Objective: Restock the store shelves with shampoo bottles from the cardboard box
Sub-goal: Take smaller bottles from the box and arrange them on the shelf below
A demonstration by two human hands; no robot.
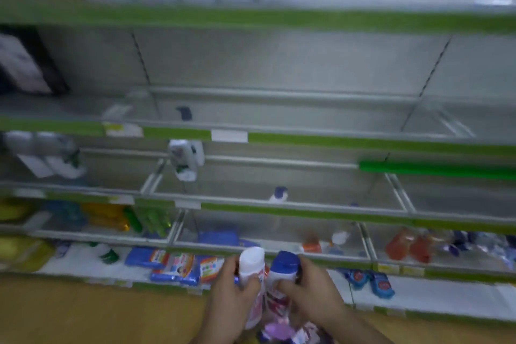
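Observation:
The view is blurred by motion. My left hand [233, 292] grips a white shampoo bottle with a white cap [251, 262], held upright. Close beside it, my right hand [310, 286] grips a white bottle with a blue cap [284, 265]. Both bottles are low in the view, in front of the bottom shelves. Below my hands lie more bottles with pink and purple labels [282, 329]; the cardboard box itself cannot be made out. On the middle shelf [279, 205] stand a white bottle pair [185, 159] and one small blue-capped bottle [279, 194].
Green-edged store shelves fill the view. The shelf above the middle one [307, 120] holds only a small dark item. Lower left shelves hold yellow and green bottles [134, 218]; blue packets [170, 265] lie on the bottom shelf. Orange bottles [405, 243] stand at the right. The floor is yellow-brown.

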